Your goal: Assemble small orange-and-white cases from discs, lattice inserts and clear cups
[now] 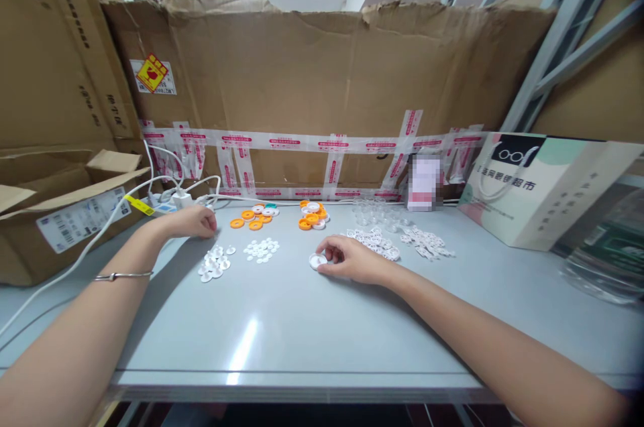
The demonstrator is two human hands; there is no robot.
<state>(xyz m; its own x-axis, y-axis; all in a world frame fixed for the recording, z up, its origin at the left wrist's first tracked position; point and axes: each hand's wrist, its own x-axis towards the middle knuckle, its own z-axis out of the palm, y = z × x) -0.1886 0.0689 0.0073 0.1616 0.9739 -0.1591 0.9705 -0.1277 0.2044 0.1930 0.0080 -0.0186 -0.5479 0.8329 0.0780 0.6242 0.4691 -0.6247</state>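
Observation:
My right hand (347,259) is closed on the edge of a white round plastic cap (316,262), low over the table's middle. My left hand (195,220) is at the back left with its fingers curled together; whatever they may hold is hidden. Just in front of it is a cluster of white pieces with small stems (215,265). Between the hands sit small white discs (261,251). Orange and white rings (255,216) make one group behind, and orange and white caps (312,216) another. Beyond my right hand are flat white printed pieces (375,244).
Clear plastic parts (380,214) and another pile of white pieces (426,242) lie at the back right. A paper bag (528,192) and a large water bottle (611,253) stand right. White cables (75,259) and an open carton (75,212) are left; a cardboard wall (322,72) closes the back.

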